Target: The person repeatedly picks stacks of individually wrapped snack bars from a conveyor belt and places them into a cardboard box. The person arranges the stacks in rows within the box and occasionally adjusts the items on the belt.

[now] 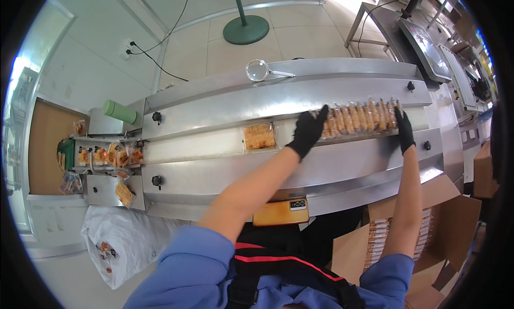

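Observation:
A row of upright wrapped snack cakes (357, 118), several packets packed face to face, stands over the pale conveyor belt (192, 146). My left hand (308, 131), in a black glove, presses against the row's left end. At the right end, my right hand (404, 128), gloved the same way, holds the row from the other side. Whether the row rests on the belt or is slightly lifted, I cannot tell. A single wrapped snack cake (259, 136) lies flat on the belt, left of my left hand.
Steel guards (225, 108) with black knobs flank the belt. A magnifying glass (257, 70) rests at the back. More packets (117, 155) and a green bottle (119, 111) are at left. A phone (280, 212) lies in front; a carton (350, 248) holding stacked packets stands at lower right.

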Demonstrator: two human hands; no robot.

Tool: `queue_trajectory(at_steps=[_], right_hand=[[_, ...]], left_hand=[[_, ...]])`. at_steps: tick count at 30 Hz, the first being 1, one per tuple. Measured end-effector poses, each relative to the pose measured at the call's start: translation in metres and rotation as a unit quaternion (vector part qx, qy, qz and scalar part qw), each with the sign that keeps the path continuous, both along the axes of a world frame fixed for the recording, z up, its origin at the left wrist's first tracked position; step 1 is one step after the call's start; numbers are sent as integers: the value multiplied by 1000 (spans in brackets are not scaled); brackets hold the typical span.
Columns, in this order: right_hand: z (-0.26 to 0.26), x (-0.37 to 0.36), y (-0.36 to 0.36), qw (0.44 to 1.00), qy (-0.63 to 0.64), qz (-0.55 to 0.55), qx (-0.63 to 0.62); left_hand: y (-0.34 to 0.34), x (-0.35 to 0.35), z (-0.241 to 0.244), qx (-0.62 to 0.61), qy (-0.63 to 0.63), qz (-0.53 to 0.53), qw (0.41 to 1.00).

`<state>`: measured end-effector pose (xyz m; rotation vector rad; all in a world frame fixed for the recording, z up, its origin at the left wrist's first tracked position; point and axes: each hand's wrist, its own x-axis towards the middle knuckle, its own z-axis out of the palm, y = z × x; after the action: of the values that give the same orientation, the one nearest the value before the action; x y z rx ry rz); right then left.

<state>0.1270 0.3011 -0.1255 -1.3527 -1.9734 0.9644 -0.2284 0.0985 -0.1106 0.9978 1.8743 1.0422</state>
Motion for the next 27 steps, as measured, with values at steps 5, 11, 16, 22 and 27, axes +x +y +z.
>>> queue_trajectory(at_steps=[5,11,16,22,27], right_hand=[[16,-87,-56,999,38,14,-34],[22,-144,-114,988,101,62,-102],[22,-207,-171,980,115,73,-143],[26,-265,-222,975,90,109,-172],[34,-282,-236,987,66,89,-113]], left_hand=[[-94,-66,14,-30,289,-63,955],[-188,-163,43,-101,444,-218,863],[-239,-220,83,-208,531,-230,789],[-318,-297,66,-217,451,-135,855],[-353,-327,56,-75,458,-82,882]])
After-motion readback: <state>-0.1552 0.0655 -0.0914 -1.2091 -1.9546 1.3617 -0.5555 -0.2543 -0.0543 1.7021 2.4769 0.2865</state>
